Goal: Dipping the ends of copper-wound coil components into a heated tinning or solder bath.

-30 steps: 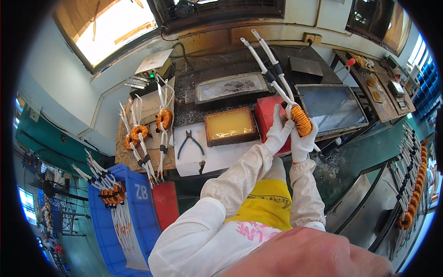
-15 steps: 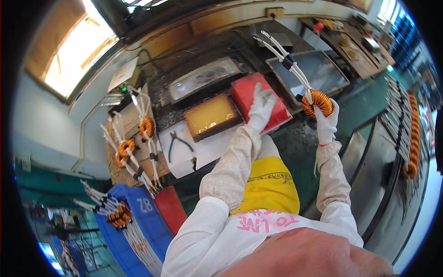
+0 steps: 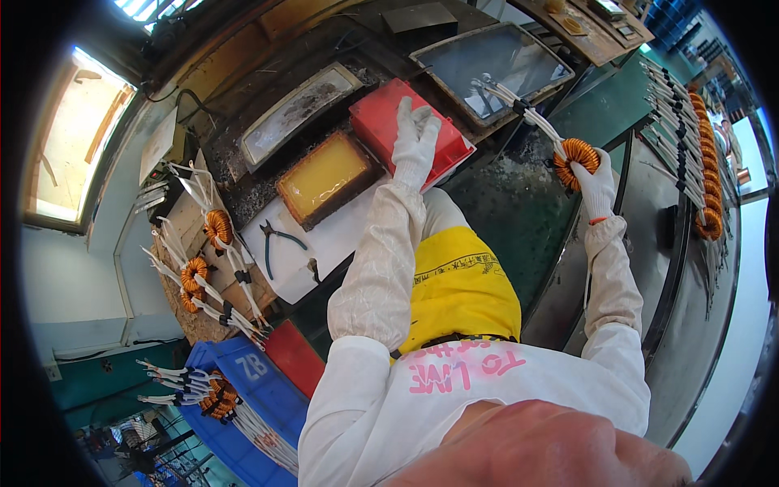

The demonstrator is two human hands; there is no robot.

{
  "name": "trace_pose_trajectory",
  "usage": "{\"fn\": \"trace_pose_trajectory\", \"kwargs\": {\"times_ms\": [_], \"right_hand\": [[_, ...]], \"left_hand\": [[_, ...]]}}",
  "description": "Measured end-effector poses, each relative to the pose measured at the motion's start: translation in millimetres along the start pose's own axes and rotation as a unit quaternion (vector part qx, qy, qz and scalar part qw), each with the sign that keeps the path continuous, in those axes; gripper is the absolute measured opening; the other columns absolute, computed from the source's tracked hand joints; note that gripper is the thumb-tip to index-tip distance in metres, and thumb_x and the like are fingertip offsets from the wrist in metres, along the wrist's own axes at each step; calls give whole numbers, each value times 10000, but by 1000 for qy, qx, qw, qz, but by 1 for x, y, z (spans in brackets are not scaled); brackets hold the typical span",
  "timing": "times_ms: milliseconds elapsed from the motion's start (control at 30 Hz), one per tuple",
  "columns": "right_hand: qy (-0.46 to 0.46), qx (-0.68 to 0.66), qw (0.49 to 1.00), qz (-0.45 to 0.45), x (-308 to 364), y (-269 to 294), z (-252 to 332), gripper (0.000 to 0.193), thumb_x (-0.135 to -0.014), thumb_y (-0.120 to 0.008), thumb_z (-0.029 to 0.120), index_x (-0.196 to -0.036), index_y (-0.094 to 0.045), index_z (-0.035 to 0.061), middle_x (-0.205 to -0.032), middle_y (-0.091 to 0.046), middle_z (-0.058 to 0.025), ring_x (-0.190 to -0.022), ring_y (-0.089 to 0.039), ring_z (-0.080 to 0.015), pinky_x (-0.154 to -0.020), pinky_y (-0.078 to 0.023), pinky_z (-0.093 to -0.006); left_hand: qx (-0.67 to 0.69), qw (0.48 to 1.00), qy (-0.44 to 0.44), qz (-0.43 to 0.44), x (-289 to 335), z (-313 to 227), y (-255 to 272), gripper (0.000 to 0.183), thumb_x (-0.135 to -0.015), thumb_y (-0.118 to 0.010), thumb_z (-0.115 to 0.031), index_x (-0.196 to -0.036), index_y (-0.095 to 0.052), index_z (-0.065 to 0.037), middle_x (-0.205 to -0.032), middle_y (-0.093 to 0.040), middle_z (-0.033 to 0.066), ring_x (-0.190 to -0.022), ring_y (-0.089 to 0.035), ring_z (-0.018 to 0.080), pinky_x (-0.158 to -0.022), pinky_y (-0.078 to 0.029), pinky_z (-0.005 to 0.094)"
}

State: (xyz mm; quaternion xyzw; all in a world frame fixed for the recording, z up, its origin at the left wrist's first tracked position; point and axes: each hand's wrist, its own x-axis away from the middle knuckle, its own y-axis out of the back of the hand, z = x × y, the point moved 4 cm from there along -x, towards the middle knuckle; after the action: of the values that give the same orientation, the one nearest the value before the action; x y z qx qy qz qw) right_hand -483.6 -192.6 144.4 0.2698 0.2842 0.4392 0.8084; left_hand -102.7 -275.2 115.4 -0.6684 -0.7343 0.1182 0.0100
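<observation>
My gloved right hand [image 3: 599, 183] is closed on a ring-shaped coil [image 3: 579, 161] of orange copper wire, off to the right. White sleeved leads [image 3: 535, 116] with bare metal ends stretch from the coil up and left, over the near edge of a grey liquid-filled tray [image 3: 495, 69]. My gloved left hand [image 3: 417, 140] lies with fingers extended on a red box [image 3: 375, 115]. Beside that box sits a rectangular pot [image 3: 324, 177] of glossy yellow material. Behind it is a second narrow bath [image 3: 299, 109] with a greyish, crusted surface.
Green-handled pliers [image 3: 280, 238] lie on white paper [image 3: 288, 276]. More coils [image 3: 195, 274] rest on a board at left. A blue bin [image 3: 256, 398] with bundled coils stands lower left. A row of coils [image 3: 708, 174] hangs along the metal bench at right.
My view has turned, shifting the bench in the picture. The held coil has moved right, away from the red box, and its leads have tipped lower. My left hand stays on the box.
</observation>
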Motion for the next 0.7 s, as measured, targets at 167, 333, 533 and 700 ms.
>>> {"fn": "trace_pose_trajectory", "kwargs": {"times_ms": [167, 333, 533, 700], "right_hand": [[0, 23, 1000, 9, -3, 2, 6, 590, -818, -767, 269, -1312, -516, 65, -1139, -672, -149, -1035, -667, -276, -922, -514, -356], [57, 40, 997, -15, -13, 33, 37, 559, -821, -765, 233, -1303, -530, 73, -1143, -670, -161, -1048, -665, -297, -916, -516, -359], [317, 138, 929, -135, -36, 93, 96, 514, -768, -737, 81, -1250, -561, 111, -1122, -640, -138, -1012, -641, -364, -858, -529, -407], [334, 270, 883, -187, -51, 157, 92, 545, -743, -742, 64, -1253, -561, 127, -1119, -633, -123, -1027, -621, -354, -883, -508, -428]], "left_hand": [[5, 1000, -4, 9, -1, 0, 1, 724, -974, -598, -139, -1557, -185, -21, -1327, -558, 172, -1202, -556, 210, -1064, -424, 321], [-11, 1000, -22, 16, -1, 3, -1, 720, -979, -599, -164, -1556, -191, -28, -1330, -565, 172, -1197, -565, 221, -1060, -427, 329], [-18, 999, -31, 0, -3, 13, 5, 730, -980, -606, -167, -1559, -184, -29, -1343, -564, 170, -1210, -560, 235, -1068, -414, 344], [-53, 998, -32, 15, -2, 3, 2, 728, -976, -601, -122, -1560, -179, -22, -1338, -565, 167, -1207, -558, 223, -1064, -416, 330]]}}
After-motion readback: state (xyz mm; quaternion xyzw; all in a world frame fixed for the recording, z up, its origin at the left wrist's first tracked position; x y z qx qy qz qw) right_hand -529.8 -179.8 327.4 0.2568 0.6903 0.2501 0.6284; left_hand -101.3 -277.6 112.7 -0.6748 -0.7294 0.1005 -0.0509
